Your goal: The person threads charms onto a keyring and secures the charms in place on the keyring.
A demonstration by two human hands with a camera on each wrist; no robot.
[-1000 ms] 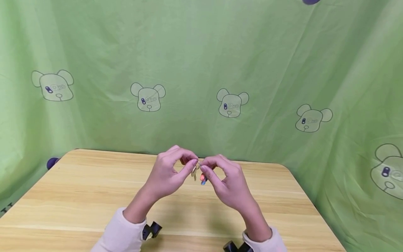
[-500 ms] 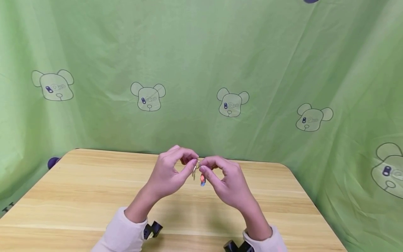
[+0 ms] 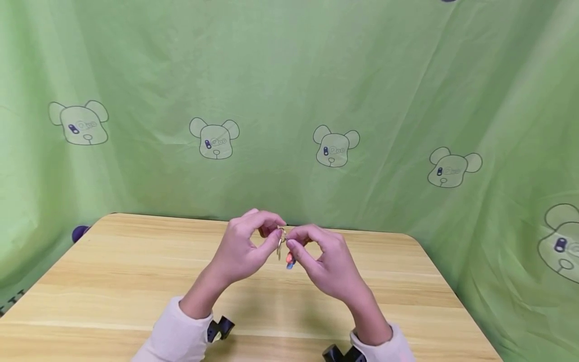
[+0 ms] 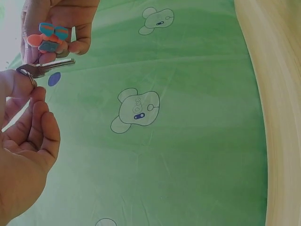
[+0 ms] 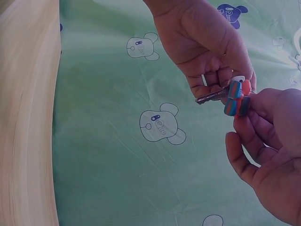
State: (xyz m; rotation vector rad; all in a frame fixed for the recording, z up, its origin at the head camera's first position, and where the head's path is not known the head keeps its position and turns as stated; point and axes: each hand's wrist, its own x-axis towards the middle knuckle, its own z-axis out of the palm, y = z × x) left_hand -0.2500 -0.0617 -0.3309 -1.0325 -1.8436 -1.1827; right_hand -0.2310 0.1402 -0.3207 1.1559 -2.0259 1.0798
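Above the table, my left hand (image 3: 242, 246) pinches a metal key ring (image 4: 31, 78) between thumb and index finger. A key (image 4: 49, 67) hangs from the ring, with gold-coloured metal (image 3: 279, 250) showing below the left fingertips in the head view. My right hand (image 3: 332, 261) faces it, its thumb and index finger pinching beside the ring at the top of a small charm. That charm (image 5: 237, 99) is orange-red with blue, orange-striped parts and dangles under the right fingertips. What exactly lies between the right fingertips is hidden.
The wooden table (image 3: 135, 271) lies beneath both hands. Behind it hangs a green curtain (image 3: 271, 75) printed with bear heads. Black wrist cameras (image 3: 220, 329) sit at the light sleeves (image 3: 174, 332).
More of the ring shows between the fingertips. The hanging keys have turned, and the charm has swung slightly lower and to the left. Both hands stay almost in place.
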